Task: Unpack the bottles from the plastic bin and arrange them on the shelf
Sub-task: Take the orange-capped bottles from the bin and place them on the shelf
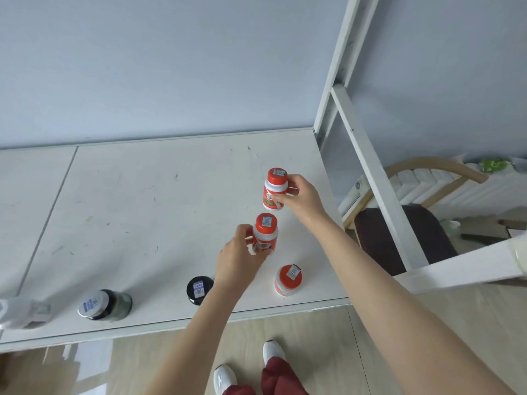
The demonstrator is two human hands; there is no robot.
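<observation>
Left hand [239, 258]: fingers and thumb curled round the body of the left-hand bottle [265, 235], which has an orange cap, a white collar and a barcode sticker on top. It is roughly upright. Right hand [296, 196]: thumb and fingertips pinch the right-hand bottle [273, 189] of the same type at its collar and label, and it is tilted slightly. Cannot tell whether either base touches the shelf [142, 195].

Landmark: standing bottle [288, 280], orange cap, unheld, near the front edge of the white shelf.
- Left-hand bottle: just behind the standing bottle and a little to its left.
- Right-hand bottle: further behind it, well apart, deeper on the shelf.
- Black-lidded jar [199, 289]: left of the standing bottle in the same front row, partly hidden by the left forearm.
- Silver-lidded dark jar [104, 305]: further left along that row.
- Blurred white object [22, 309]: far left at the picture's edge, not identifiable.
- White frame post [368, 155]: behind and right of the standing bottle, at the shelf's end.
- Dark-seated chair [399, 238]: right of it, beyond the post.
- White shoes [273, 352]: on the wood floor in front of it.
</observation>
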